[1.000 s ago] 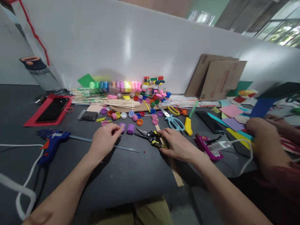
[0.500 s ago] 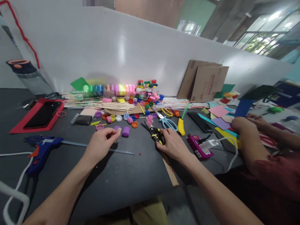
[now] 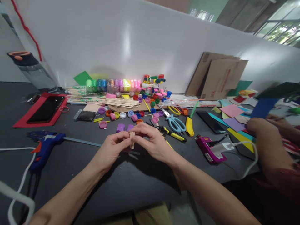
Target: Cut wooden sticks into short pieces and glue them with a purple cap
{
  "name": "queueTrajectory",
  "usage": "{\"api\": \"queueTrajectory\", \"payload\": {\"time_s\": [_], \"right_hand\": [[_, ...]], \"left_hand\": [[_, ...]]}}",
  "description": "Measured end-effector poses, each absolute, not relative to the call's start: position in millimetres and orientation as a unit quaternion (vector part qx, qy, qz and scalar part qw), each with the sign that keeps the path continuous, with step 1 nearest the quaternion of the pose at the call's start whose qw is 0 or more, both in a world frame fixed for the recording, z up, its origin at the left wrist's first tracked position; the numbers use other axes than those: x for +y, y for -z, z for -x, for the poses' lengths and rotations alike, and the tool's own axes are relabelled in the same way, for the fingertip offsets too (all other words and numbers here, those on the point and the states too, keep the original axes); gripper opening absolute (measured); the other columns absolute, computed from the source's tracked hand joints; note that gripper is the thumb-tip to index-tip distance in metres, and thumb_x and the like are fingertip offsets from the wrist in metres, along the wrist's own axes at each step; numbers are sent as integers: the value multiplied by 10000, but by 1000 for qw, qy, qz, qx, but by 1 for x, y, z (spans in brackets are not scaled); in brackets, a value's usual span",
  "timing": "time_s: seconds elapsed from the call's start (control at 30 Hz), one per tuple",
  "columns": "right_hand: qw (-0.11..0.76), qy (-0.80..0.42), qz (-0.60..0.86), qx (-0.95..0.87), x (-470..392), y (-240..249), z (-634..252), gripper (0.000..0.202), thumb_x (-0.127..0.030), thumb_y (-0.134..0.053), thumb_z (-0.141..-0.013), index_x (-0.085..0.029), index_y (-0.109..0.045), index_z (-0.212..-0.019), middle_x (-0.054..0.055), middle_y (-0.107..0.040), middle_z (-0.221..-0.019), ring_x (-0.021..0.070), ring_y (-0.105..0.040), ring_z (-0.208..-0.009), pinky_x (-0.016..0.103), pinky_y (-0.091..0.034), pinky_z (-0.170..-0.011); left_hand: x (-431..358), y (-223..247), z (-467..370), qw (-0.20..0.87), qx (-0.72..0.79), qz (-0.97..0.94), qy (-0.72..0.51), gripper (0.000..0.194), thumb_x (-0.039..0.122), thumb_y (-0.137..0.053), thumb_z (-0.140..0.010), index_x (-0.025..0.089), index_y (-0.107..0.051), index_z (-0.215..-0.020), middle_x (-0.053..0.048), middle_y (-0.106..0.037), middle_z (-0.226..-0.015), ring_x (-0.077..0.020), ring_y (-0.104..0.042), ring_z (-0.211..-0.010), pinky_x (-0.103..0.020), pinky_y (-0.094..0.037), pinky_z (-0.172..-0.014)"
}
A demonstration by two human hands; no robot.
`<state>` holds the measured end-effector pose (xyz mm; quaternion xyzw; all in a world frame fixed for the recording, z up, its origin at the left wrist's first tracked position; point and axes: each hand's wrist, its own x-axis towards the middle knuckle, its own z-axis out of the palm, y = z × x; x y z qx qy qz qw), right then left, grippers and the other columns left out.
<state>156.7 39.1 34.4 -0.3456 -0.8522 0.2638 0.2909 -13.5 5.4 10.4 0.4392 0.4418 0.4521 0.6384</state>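
Between the fingertips of both hands stands a small bundle of short wooden sticks (image 3: 132, 139), held upright above the table. My left hand (image 3: 114, 147) pinches its left side with thumb and fingers. From the other side, my right hand (image 3: 152, 142) grips it the same way. Purple caps (image 3: 120, 127) lie just beyond my fingertips. Black-and-yellow pliers (image 3: 174, 135) rest on the table to the right of my right hand. Under my hands, a clear glue stick (image 3: 82, 141) runs out from the blue glue gun (image 3: 45, 153) and is partly covered.
Light-blue scissors (image 3: 175, 123), a yellow cutter (image 3: 189, 126) and a magenta power adapter (image 3: 209, 150) lie to the right. Coloured bottle caps, skewers (image 3: 122, 102) and paint pots (image 3: 112, 85) line the back. A co-worker's arm (image 3: 269, 143) is at the far right.
My right hand has let go of the pliers and moved left to the stick bundle, now gripping it with my left hand. The pliers lie on the table. The view has shifted slightly.
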Motion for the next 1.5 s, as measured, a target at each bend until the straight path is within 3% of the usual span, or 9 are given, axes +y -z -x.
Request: {"api": "queueTrajectory", "payload": {"time_s": [0.17,0.27,0.33,0.43,0.63,0.9,1.07,1.27,1.5], "right_hand": [[277,-225,374,-856,47,-38,-174,213,-291,-510,-986,-193,-692,-935,48,-716,-946,168,-665,-902,288,-518,-844],[250,-142,461,-840,49,-35,-216,278,-348,-502,-976,-153,-689,-1041,150,-695,-1056,280,-637,-1003,452,-476,-919],[184,-90,519,-830,50,-29,-248,382,-450,-573,-916,-134,-678,-1103,207,-674,-1087,380,-603,-1060,573,-440,-927],[77,-69,545,-832,48,-16,-285,577,-603,-654,-796,-154,-652,-1157,199,-679,-1119,391,-618,-1055,556,-494,-895],[-21,-8,521,-853,47,-2,-297,613,-360,-646,-766,-108,-537,-1314,202,-628,-1219,346,-595,-1115,481,-500,-966],[-7,16,487,-874,55,5,-300,590,-245,-536,-776,-22,-498,-1322,222,-601,-1147,352,-573,-1066,487,-496,-959],[1,-7,480,-877,57,3,-301,458,-185,-491,-812,-113,-542,-1261,175,-637,-1043,319,-627,-974,441,-532,-861],[156,-58,408,-898,48,-34,-253,576,-131,-538,-739,-191,-422,-1299,167,-580,-1236,326,-601,-1114,439,-517,-892],[220,-75,338,-912,59,-36,-216,449,-144,-553,-738,-145,-477,-1180,134,-611,-1008,287,-604,-914,419,-515,-783]], "left_hand": [[1,-14,9,656,442,-406,-458,244,392,-745,-767,167,-742,-861,-42,-745,-819,-170,-693,-739,-316,-566,-774],[-4,-19,8,641,455,-391,-479,212,376,-750,-769,172,-746,-824,-44,-758,-747,-188,-719,-689,-321,-589,-731],[-6,-22,9,616,468,-394,-497,178,358,-763,-757,181,-749,-778,-38,-761,-715,-189,-723,-662,-310,-594,-705],[-7,-24,11,568,484,-426,-513,107,311,-757,-760,206,-767,-774,-25,-770,-713,-186,-727,-673,-292,-595,-699],[-5,-22,12,502,492,-464,-539,76,212,-738,-765,261,-786,-798,16,-776,-728,-160,-728,-701,-249,-593,-698],[-2,-25,11,491,480,-470,-555,135,158,-732,-758,281,-788,-753,25,-789,-764,-163,-741,-744,-241,-602,-710],[1,-20,11,468,505,-457,-563,120,159,-747,-740,272,-784,-758,28,-786,-730,-168,-743,-700,-248,-609,-682],[2,-15,14,406,493,-531,-557,151,145,-706,-804,269,-793,-815,27,-792,-776,-155,-748,-731,-229,-610,-706],[4,-10,15,362,490,-513,-605,276,49,-726,-743,312,-786,-803,96,-786,-764,-77,-735,-669,-90,-566,-636]]}}
